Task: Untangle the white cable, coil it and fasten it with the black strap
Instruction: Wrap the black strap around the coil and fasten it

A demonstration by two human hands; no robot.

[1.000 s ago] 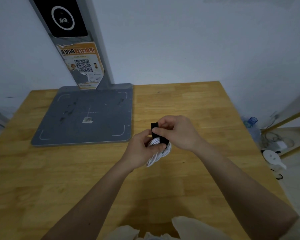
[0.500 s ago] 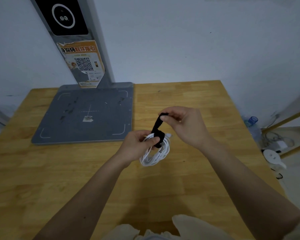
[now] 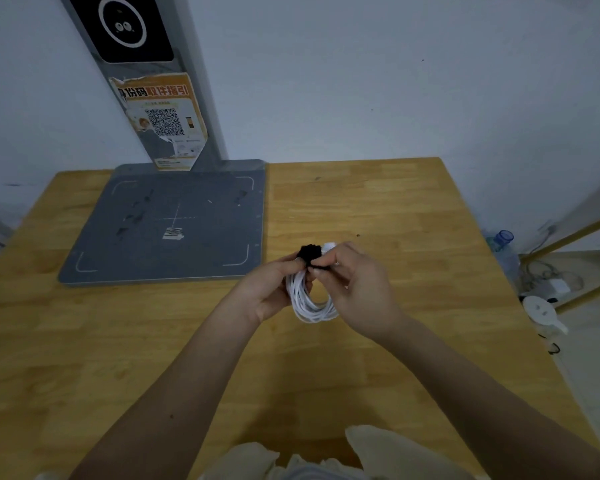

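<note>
Both hands (image 3: 321, 285) pinching strap (image 3: 309, 252) on cable (image 3: 309, 303)

The white cable (image 3: 310, 303) hangs in a tight coil above the table, the black strap (image 3: 309, 252) wrapped round its top (bunched, partly hidden).

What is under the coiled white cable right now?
The white cable hangs between the left hand and right hand, over bare wooden table. Fingers hide the strapped top.

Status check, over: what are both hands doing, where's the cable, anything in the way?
Left hand grips white cable coil; right hand pinches black strap at coil's top. Coil held above table. Nothing in the way.
</note>
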